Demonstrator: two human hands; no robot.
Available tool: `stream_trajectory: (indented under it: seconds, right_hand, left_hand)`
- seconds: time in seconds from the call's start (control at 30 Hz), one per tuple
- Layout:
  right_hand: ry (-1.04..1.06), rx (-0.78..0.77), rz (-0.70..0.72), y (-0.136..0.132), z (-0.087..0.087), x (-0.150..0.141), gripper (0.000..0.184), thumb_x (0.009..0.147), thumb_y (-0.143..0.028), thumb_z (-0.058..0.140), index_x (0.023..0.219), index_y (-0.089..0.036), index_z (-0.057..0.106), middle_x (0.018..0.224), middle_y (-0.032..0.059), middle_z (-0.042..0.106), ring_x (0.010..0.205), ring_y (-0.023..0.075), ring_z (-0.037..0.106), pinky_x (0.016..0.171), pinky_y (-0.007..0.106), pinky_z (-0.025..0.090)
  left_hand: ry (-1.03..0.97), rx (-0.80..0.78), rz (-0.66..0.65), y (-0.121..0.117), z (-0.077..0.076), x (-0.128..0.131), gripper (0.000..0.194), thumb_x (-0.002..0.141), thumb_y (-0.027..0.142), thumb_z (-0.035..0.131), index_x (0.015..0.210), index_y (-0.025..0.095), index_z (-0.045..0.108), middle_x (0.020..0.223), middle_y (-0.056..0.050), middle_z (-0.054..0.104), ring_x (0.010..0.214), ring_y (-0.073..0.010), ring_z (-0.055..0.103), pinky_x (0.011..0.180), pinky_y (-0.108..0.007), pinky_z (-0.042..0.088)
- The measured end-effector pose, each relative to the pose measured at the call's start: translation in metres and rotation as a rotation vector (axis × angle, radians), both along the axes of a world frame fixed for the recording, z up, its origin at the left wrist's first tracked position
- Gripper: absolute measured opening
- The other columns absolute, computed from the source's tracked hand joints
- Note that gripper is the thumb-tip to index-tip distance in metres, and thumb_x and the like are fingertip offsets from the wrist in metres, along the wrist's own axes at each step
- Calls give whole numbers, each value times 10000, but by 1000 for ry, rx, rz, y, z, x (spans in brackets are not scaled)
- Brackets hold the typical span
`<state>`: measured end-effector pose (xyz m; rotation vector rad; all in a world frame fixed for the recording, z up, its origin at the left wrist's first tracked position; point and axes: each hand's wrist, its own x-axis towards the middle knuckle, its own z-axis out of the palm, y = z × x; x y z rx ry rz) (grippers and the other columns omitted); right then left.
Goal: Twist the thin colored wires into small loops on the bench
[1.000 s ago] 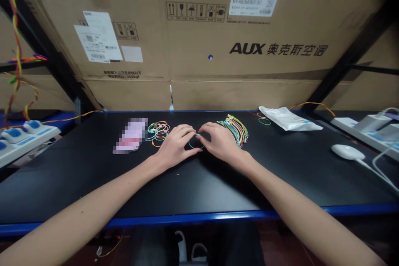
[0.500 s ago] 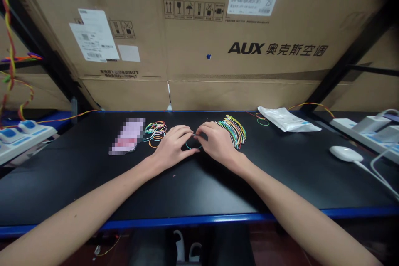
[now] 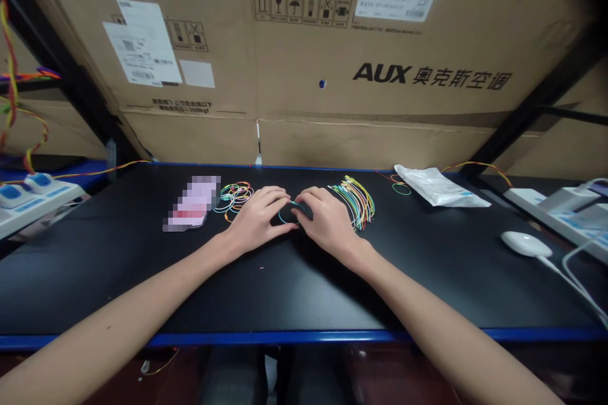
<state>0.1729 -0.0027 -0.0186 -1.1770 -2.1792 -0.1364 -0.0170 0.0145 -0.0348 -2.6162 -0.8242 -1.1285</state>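
Little has moved since the last frame: both hands stay in the same spot at centre bench, and the view has only shifted a touch. Left hand (image 3: pixel 259 218) is curled, fingers pointing right and down at the bench. Right hand (image 3: pixel 327 218) mirrors it, fingers curved in towards the left one. Fingertips of the two hands nearly meet just above centre, with a thin teal wire (image 3: pixel 281 218) bent in an arc between them. Its ends run in under the fingertips, so I can't tell whether either hand really grips it or just steadies it. Neither hand is spread open.

State of the wires: loop heap (image 3: pixel 234 197), multicoloured thin rings, lies just left of the left hand. Straight wire bundle (image 3: pixel 357 201), yellow, green and orange mostly, fans out just right of the right hand. Both lots are sizeable, and neither looks close to used up. Two small loops (image 3: pixel 401 186) sit further right, by a white plastic bag (image 3: pixel 439 186).

Also on the black bench (image 3: pixel 95 278): a pixelated pink packet (image 3: pixel 192 202) left of the heap and a white mouse (image 3: pixel 525 243) at right. Power strips (image 3: pixel 28 199) sit at the left edge. AUX cartons (image 3: pixel 304 76) fill the back.
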Motion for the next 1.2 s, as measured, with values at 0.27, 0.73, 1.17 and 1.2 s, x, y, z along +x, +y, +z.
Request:
stream_trajectory:
  seconds: [0.27,0.73,1.17,1.2]
  right_hand:
    - [-9,12,-6,1,-1,-1,123,897,-220,543,878,-198,663,930,55,678,873,195,567,752,302,435]
    - [55,-149,133,8,-8,-3,177,904,-185,503,904,-163,678,913,70,671,870,181,584,786,304,455]
    - [42,-17,6,15,-8,-12,26,799,-157,646,819,-172,651,921,64,669,918,206,561,824,329,455]
    - [30,-6,2,16,-9,-14,25,796,-154,648,810,-173,654,922,66,670,914,208,561,820,330,455]
  left_hand:
    - [6,-15,-16,-2,-1,0,402,763,371,702,1086,164,584,1068,-126,636,1112,-275,551,901,-467,500]
    - [20,-15,14,-3,-8,0,364,766,362,700,1036,141,598,1046,-114,646,1108,-278,540,907,-451,493]
    - [72,-17,94,-2,-9,-1,372,755,333,714,1041,128,595,1049,-118,642,1092,-297,538,900,-458,478]
    - [77,-12,99,-2,-9,-2,370,751,327,717,1036,123,597,1045,-117,644,1089,-295,539,902,-455,476]
